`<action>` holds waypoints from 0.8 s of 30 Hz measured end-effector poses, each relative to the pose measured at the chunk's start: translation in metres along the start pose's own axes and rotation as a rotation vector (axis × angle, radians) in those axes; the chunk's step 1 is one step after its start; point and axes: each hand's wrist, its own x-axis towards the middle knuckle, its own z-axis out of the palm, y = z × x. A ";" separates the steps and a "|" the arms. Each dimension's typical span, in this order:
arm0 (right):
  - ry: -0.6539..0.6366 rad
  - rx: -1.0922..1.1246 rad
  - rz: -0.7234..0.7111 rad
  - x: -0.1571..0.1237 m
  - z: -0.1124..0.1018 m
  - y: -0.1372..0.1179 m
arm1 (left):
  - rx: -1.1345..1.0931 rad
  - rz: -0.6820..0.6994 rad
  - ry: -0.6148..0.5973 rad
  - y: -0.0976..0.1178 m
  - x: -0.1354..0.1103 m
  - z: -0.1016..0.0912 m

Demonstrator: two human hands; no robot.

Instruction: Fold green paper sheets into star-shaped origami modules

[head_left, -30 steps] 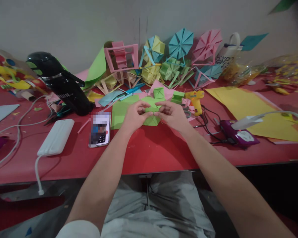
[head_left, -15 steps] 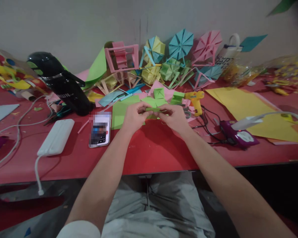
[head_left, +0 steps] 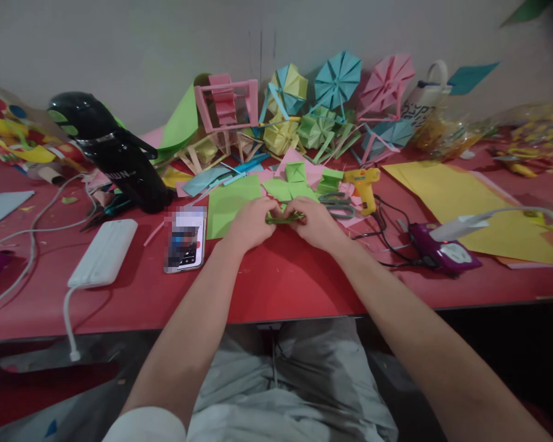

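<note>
Both my hands meet over the middle of the red table (head_left: 276,288). My left hand (head_left: 251,222) and my right hand (head_left: 314,222) pinch a small folded green paper piece (head_left: 284,217) between their fingertips, pressed flat and low near the tabletop. A larger green paper sheet (head_left: 228,205) lies just behind my left hand. More small green folded pieces (head_left: 295,174) lie behind my hands. A pair of scissors (head_left: 338,205) rests just past my right hand.
A phone (head_left: 185,239) and a white power bank (head_left: 105,252) with cable lie to the left, beside a black device (head_left: 115,153). A yellow glue gun (head_left: 364,184), a purple gadget (head_left: 445,252) and yellow sheets (head_left: 474,202) are right. Paper pinwheel models (head_left: 336,80) line the wall.
The green piece, first held open and wider between my hands, has been folded down into a thin flat strip. Both hands have dropped closer to the table.
</note>
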 end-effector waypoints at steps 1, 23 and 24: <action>-0.026 -0.007 0.003 0.000 0.001 0.001 | 0.014 -0.005 -0.022 -0.001 0.000 0.001; -0.087 -0.075 0.083 -0.001 -0.004 0.001 | 0.086 -0.216 -0.121 -0.001 -0.001 -0.005; -0.085 -0.079 0.080 -0.001 -0.004 0.001 | 0.086 -0.234 -0.120 -0.002 -0.001 -0.004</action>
